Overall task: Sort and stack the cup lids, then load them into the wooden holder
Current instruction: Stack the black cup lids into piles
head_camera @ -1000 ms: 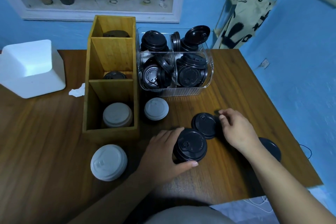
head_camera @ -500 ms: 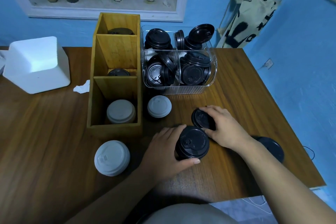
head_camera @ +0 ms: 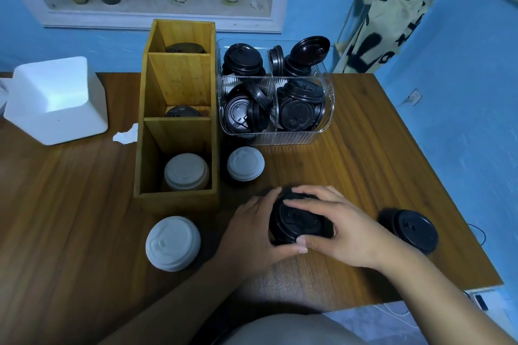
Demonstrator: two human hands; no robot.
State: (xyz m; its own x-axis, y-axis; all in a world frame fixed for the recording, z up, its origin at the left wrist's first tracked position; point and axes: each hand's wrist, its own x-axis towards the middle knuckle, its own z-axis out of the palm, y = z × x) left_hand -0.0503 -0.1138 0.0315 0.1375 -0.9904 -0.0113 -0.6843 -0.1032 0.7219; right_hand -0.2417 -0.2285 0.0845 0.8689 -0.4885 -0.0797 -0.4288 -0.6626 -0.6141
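Observation:
A stack of black cup lids (head_camera: 291, 225) stands on the table in front of me. My left hand (head_camera: 249, 232) grips its left side, and my right hand (head_camera: 339, 230) lies over its top with a black lid pressed down on it. The wooden holder (head_camera: 157, 126) stands to the left with three compartments: white lids (head_camera: 185, 171) in the near one, a black lid (head_camera: 182, 111) in the middle one and a dark lid (head_camera: 185, 48) in the far one. Two white lid stacks (head_camera: 173, 243) (head_camera: 245, 163) rest on the table.
A clear plastic bin (head_camera: 328, 109) full of loose black lids stands behind my hands. Another black lid stack (head_camera: 412, 230) sits near the table's right edge. A white box (head_camera: 53, 101) and a scrap of paper (head_camera: 126, 136) lie at the left.
My right hand picked up the loose black lid beside the stack and brought it left onto the top of the stack. My left hand has kept hold of the stack.

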